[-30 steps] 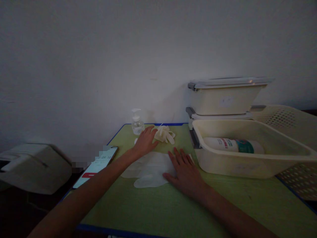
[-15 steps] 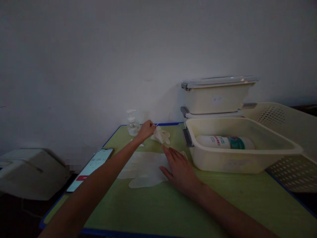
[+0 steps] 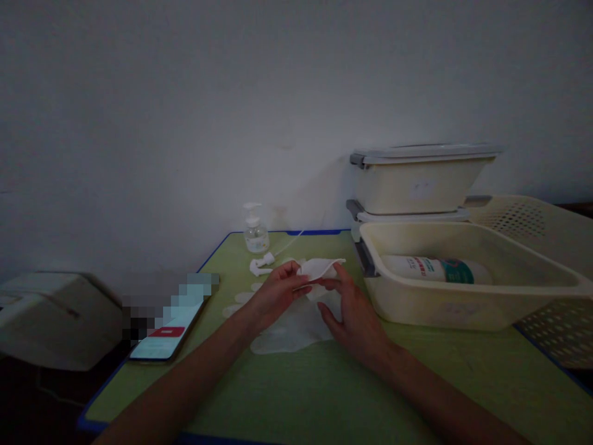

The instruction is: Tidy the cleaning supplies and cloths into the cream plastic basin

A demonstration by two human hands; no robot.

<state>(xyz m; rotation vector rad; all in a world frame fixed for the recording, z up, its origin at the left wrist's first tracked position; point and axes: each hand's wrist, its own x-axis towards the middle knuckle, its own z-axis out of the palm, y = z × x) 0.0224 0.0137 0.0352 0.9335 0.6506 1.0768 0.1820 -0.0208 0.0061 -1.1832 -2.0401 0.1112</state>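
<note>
Head cam's got one flat translucent glove (image 3: 291, 342) on the green table (image 3: 287, 395); just above, the left hand (image 3: 275, 293) pinches one limp white glove (image 3: 317, 268), right hand (image 3: 361, 318) touching it, thumb apart. Behind's one clear pump bottle (image 3: 256, 237).

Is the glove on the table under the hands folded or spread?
Spread: the glove lies flat on the table, its finger shapes fanning apart.
</note>
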